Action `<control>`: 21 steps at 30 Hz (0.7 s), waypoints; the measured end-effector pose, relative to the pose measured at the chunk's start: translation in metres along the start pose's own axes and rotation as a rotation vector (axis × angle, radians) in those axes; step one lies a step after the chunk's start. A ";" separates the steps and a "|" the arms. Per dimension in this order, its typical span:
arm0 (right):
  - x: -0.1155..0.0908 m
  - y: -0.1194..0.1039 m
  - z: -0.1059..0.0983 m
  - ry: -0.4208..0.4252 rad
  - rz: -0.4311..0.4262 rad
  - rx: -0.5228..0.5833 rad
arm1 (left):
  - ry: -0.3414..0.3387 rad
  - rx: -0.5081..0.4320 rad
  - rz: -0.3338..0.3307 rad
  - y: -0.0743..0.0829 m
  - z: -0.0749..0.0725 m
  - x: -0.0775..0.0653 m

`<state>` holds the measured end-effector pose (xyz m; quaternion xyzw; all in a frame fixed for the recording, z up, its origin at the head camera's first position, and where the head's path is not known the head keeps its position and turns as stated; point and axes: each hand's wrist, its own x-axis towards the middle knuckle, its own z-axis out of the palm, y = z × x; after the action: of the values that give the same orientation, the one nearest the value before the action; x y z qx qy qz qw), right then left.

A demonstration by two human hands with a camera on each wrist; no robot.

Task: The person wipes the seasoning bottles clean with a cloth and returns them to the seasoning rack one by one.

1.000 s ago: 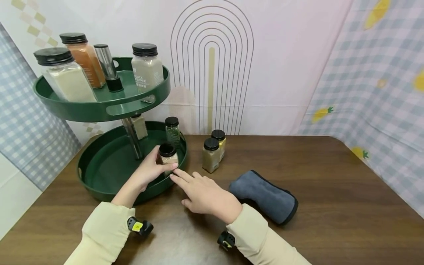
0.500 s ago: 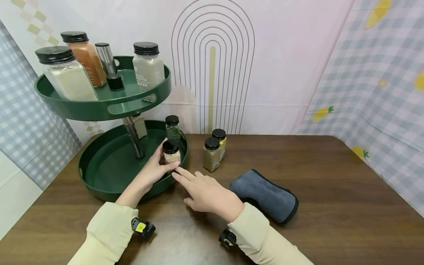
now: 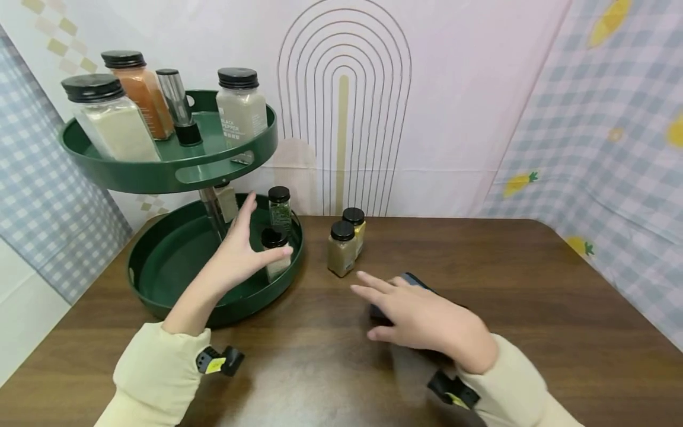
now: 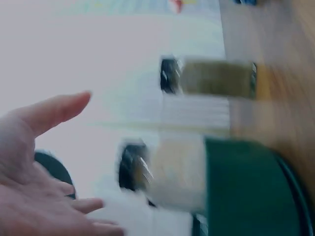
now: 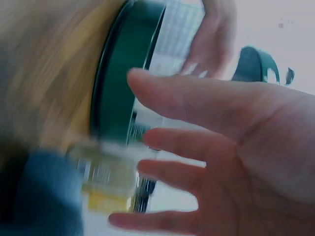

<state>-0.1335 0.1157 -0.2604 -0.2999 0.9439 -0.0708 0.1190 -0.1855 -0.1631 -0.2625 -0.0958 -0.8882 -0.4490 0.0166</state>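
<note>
A small black-lidded spice jar [image 3: 277,261] with pale contents stands inside the right part of the green lower tray [image 3: 235,311]. My left hand [image 3: 235,258] is spread beside it, thumb overlapping the jar in the head view. In the left wrist view, a gap shows between that hand and the jar [image 4: 177,172]. My right hand [image 3: 427,317] hangs over the table with fingers extended and holds nothing. It mostly hides a blue-grey padded cloth item [image 5: 51,191] in the head view. Just beyond its fingertips stands a small jar of olive-brown powder [image 3: 341,252].
A yellow-filled jar [image 3: 360,234] stands behind the brown one. The lower tray also holds a jar of green herbs [image 3: 280,207] and a pale jar [image 3: 227,203]. Larger jars and a metal cylinder [image 3: 178,107] stand on the upper tray [image 3: 213,160], low above the left hand.
My left hand has let go of the pale jar, opened and drawn back to the left. My right hand has moved right, away from the tray, over the blue-grey cloth item.
</note>
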 end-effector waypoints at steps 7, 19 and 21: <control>-0.021 0.040 0.006 -0.140 0.226 0.122 | 0.133 0.029 0.224 0.043 0.037 -0.002; -0.008 0.063 0.022 -0.108 0.250 0.111 | -0.092 -0.290 -0.219 0.014 0.113 0.053; -0.007 0.063 0.022 -0.090 0.253 0.082 | -0.101 -0.364 -0.267 0.006 0.119 0.057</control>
<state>-0.1569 0.1691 -0.2936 -0.1764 0.9641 -0.0805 0.1813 -0.2338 -0.0553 -0.3225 -0.0010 -0.7971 -0.5946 -0.1051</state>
